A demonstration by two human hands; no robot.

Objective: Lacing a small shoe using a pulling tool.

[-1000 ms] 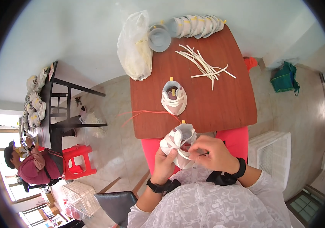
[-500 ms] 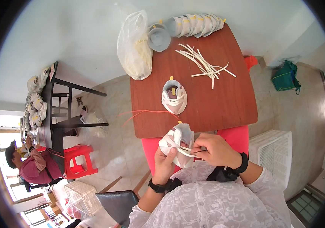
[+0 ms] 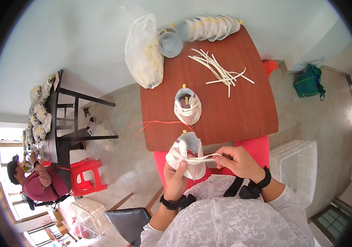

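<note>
A white and pale pink shoe upper [image 3: 193, 170] with a grey lining is in my left hand [image 3: 176, 178], the thumb pressed on its front. My right hand [image 3: 234, 159], to the right of the upper, pinches a white shoelace [image 3: 205, 157] that stretches across from the upper's lacing area. Beyond them a second, laced shoe upper [image 3: 187, 111] stands on the brown table [image 3: 237, 115]. Whether my right fingers also hold a small tool cannot be seen.
Loose white laces [image 3: 221, 74] lie on the table, with nested uppers [image 3: 211, 28] and a plastic bag [image 3: 145, 53] at its far edge. A red cord [image 3: 155, 122] crosses the near-left part. A white crate [image 3: 293, 168] stands at right; a person [image 3: 44, 179] sits far left.
My right hand has moved away to the right, drawing the lace out from the upper. My left hand and the upper have shifted slightly left. The dark thin thing at my right fingers no longer shows.
</note>
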